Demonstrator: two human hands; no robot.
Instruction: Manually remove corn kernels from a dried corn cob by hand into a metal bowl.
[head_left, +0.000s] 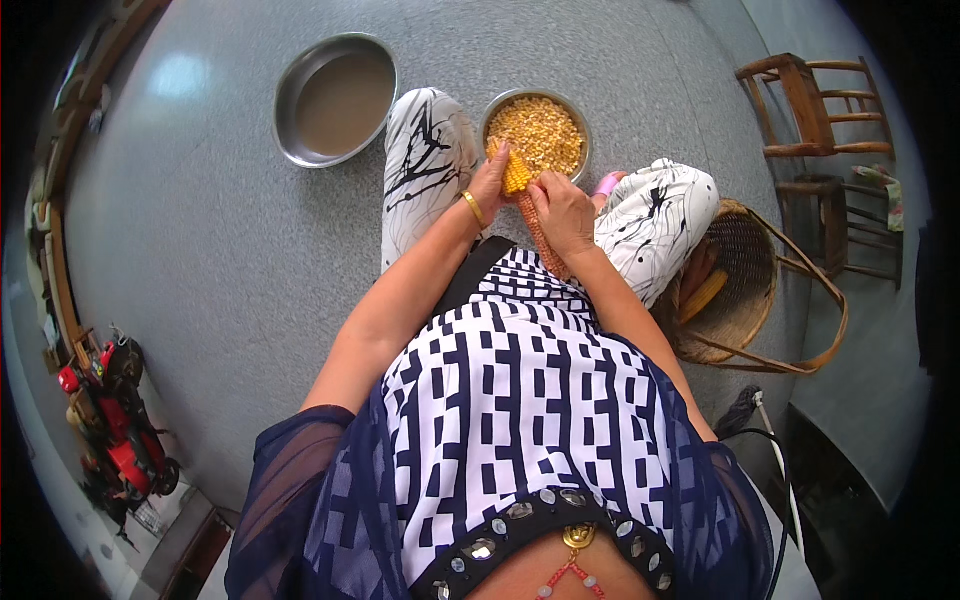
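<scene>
My left hand (489, 184) holds an ear of yellow corn (517, 174) over the near rim of a metal bowl (491, 105). The bowl holds many loose corn kernels (546, 129). My right hand (564, 215) is closed around the upper part of a stripped reddish corn cob (538, 232), its fingertips against the yellow ear. From there the cob slants down towards my lap. The palm side of the right hand is hidden, as is the exact contact between cob and ear.
A metal basin (283, 112) of cloudy brownish liquid stands beyond my left knee. By my right leg, a woven basket (761, 255) with a strap handle lies tilted, a yellow corn ear (703, 296) inside. Wooden chairs (806, 105) stand right; a red machine (124, 427) stands left.
</scene>
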